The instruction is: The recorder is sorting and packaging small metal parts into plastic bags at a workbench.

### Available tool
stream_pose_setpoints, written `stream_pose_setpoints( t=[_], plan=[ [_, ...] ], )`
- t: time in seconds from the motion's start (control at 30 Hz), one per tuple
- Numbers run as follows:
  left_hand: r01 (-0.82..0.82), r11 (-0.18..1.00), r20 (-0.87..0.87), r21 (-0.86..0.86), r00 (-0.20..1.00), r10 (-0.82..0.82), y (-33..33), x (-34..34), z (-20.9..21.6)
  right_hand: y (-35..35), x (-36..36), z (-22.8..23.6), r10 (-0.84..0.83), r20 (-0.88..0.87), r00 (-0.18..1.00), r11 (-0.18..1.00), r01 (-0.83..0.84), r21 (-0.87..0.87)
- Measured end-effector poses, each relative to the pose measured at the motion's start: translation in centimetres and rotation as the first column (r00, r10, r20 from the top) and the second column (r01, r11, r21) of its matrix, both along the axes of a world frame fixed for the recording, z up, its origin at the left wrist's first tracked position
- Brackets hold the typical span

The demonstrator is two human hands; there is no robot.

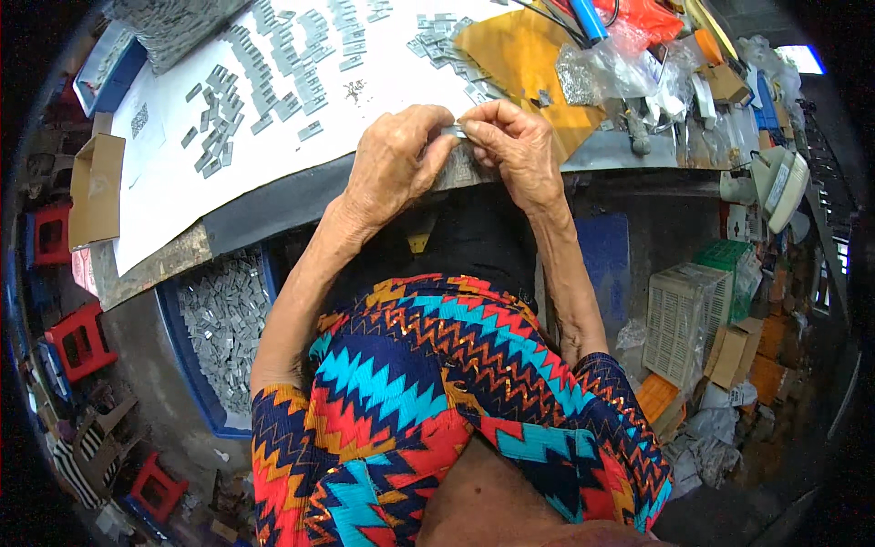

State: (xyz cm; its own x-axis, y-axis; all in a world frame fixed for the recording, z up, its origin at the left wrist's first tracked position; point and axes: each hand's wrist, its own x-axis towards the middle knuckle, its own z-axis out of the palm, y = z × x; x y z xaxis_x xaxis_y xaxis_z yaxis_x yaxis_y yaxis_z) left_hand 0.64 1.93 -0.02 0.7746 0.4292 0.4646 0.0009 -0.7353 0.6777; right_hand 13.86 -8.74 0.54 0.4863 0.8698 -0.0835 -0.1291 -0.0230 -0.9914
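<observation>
So the biggest thing here is the workbench (273, 196) running across the top half of the frame, with a big white sheet (182, 173) lying over it, probably so the tiny parts are showing up against a plain background. Rows of small grey metal pieces (292, 64) are sitting lined up in the upper middle, with looser ones (211, 137) scattered toward the upper left. Looks like the neat rows are the sorted ones, but that's my guess.

Down at the lower left, a blue tray (196, 383) is sitting under the bench edge, full of the same grey pieces, within easy reach below the work spot. At the upper right there's a yellow sheet (519, 55) and a clear plastic bag (602, 73) with more bits in it, plus general clutter I can't make out. A small cardboard box (96, 187) is sitting at the far left edge of the bench.

Now the hands, both meeting at the bench edge in the upper middle. The left hand (392, 169) and the right hand (515, 150) are both pinching narrow, fingertips closing from either side on one small metal piece (455, 130), which is only peeking out between them. Holding it from both ends like that is steadying something too small for one hand, and they're working right over the bench so a dropped piece isn't going far.
</observation>
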Motion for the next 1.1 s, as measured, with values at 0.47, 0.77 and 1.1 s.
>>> stream_pose_setpoints(
  t=[0.47,0.77,1.1],
  plan=[
    [-0.228,0.973,-0.074,-0.035,0.971,0.225,6.2,2.4,-0.1,0.4,0.4,0.9,-0.047,0.087,0.995,0.999,0.047,0.003],
    [-0.392,0.871,-0.132,0.295,0.887,0.444,11.5,6.2,-2.2,-1.6,1.1,1.2,-0.061,0.152,0.986,0.998,0.064,-0.014],
    [-0.411,0.827,-0.229,0.384,0.825,0.517,12.4,6.8,-2.7,-2.8,1.4,1.6,-0.056,0.136,0.989,0.995,0.067,-0.078]
  ],
)
